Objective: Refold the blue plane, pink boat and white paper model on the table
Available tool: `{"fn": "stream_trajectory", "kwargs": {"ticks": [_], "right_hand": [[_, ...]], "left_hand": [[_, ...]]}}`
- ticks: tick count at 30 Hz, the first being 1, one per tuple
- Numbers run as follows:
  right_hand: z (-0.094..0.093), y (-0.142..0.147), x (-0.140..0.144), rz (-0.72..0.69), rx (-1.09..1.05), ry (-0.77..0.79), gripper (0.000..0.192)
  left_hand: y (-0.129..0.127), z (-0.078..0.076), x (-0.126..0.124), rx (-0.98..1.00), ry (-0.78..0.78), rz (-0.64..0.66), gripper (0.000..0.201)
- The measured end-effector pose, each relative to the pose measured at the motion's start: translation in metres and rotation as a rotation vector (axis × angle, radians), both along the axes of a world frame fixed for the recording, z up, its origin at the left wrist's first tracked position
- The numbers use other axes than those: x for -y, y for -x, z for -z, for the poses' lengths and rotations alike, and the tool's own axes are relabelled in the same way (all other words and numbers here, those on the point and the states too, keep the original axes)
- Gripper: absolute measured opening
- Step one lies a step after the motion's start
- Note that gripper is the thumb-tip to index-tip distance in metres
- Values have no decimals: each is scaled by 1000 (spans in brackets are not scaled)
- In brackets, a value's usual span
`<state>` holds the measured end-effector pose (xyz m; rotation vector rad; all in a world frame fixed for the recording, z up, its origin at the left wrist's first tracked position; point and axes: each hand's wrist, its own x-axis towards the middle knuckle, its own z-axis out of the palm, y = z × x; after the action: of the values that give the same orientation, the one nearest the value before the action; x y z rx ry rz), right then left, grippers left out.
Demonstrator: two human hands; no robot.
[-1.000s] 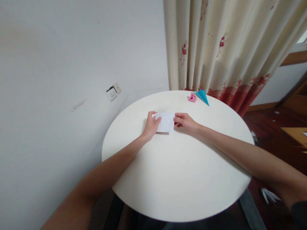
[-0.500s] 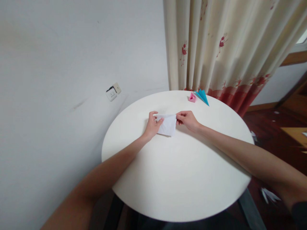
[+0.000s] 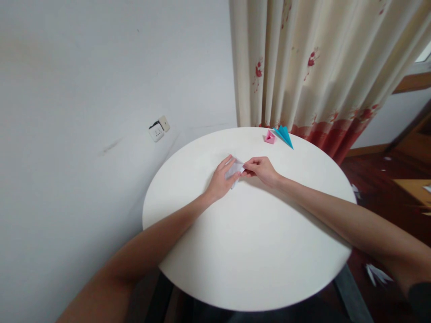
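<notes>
Paper now folded narrower than half a second ago, lying mid-table. Left hand moved over it, fingers flat, pressing. Right hand pinching right edge. Fold apparently being creased.

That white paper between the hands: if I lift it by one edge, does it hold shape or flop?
The white paper looks thin and creased, so it would probably droop. It seems very light and may slide on the smooth table. The left hand lies on it; the right hand pinches its edge.
</notes>
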<state>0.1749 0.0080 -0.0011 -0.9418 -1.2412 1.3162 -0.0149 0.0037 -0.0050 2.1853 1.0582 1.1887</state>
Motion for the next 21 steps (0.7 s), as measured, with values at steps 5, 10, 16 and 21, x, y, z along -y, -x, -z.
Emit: {"fn": "stream_trajectory", "kwargs": {"ticks": [5,10,16,21], "right_hand": [[3,1,0,-43,-5,12,20],[4,0,-1,-54,-10,31,18],[6,1,-3,-98,1,86,15],[4,3,-1,-140,1,268,24]], "left_hand": [[3,1,-3,5,43,36,41],[4,5,-6,12,70,28,44],[6,10,-12,65,128,1,34],[7,13,-16,22,113,19,34]]}}
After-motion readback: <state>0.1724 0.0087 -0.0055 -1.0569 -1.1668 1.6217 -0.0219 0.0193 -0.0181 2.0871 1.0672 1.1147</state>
